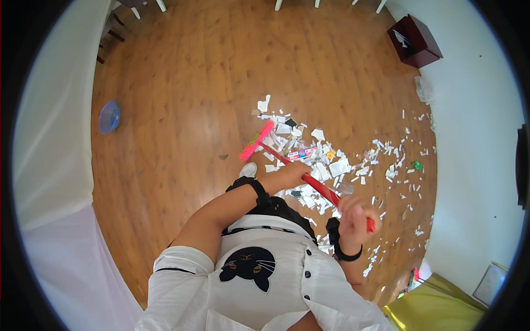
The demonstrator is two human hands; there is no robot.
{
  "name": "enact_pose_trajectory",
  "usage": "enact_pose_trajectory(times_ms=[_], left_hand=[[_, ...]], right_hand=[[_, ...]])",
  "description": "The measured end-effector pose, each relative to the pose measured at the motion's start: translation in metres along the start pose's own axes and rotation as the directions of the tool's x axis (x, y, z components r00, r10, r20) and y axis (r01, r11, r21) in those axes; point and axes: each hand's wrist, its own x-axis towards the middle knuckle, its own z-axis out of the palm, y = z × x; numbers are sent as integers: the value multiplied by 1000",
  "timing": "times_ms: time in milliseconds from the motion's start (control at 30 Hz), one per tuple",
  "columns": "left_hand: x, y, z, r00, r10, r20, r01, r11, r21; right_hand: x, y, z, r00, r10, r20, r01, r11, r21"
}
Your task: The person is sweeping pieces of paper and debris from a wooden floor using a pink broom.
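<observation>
My left hand [295, 174] grips the middle of the red handle of a broom [319, 188]. Around the handle's upper end, at the lower right, is my right hand [357, 217], slightly blurred. The broom's pink bristle head [256, 140] rests at the left edge of a pile of white paper scraps [323, 169] on the wood floor. Among the scraps lie a red, white and blue box [302, 153], a black piece [290, 123] and an orange-yellow piece [331, 154]. A white shoe [248, 170] shows just below the bristles.
A blue plastic basin [109, 117] stands at the left by a white curtain. Scattered scraps and a green piece [417, 165] lie towards the right wall, with a clear plastic bag [424, 90] and a dark red cabinet [415, 41] farther up. Chair legs show at the top.
</observation>
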Motion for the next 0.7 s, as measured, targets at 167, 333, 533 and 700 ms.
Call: enact_pose_trajectory(times_ms=[167,333,533,700], left_hand=[[11,6,-41,981,89,-173,-81,995,52],[26,-68,-91,936,106,-335,-46,982,183],[32,-132,-95,958,65,-280,52,919,390],[46,-92,-49,981,108,-158,-90,989,117]], right_hand=[[18,-2,31,990,-129,-49,130,991,18],[24,79,58,978,-140,-156,109,975,-193],[12,132,72,983,33,-183,-99,926,-364],[-2,92,51,922,-87,-376,-101,886,-452]])
